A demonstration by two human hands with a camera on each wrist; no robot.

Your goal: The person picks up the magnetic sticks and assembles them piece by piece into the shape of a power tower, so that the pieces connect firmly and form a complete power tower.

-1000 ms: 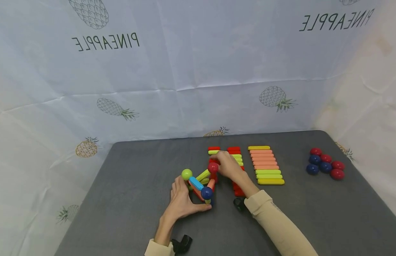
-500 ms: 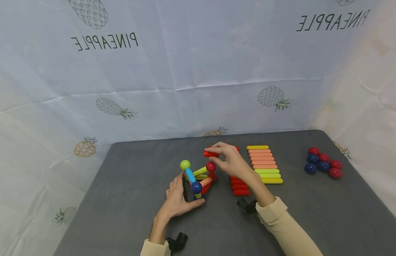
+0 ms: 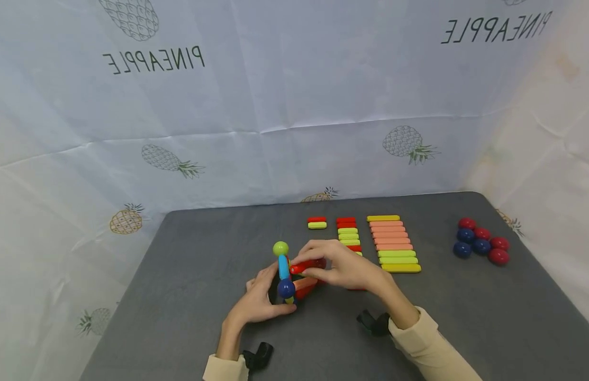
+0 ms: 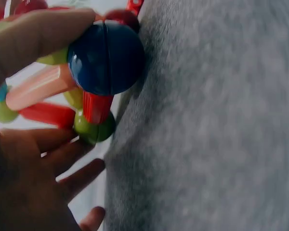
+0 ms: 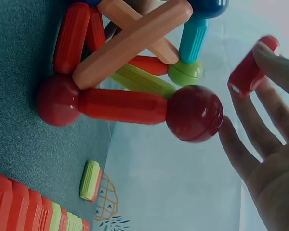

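Observation:
A building frame of magnetic rods and balls stands on the table; its light blue rod runs between a green ball and a blue ball. My left hand holds this frame from the left, thumb across a low blue ball, fingers behind near a lower green ball. Between thumb and fingers my right hand pinches a short red rod above the frame. In the right wrist view it is close to the upper red ball, apart from it. Orange rods cross the frame's side.
Behind the right hand lie a short red rod and lime rod, then a column of red and lime rods. Longer orange, lime and yellow rods lie further right. Red and blue balls are grouped at the table's right.
My right hand has picked up a short red rod from the back rows and brought it forward and down over the frame. The frame has turned and shifted slightly left in my left hand.

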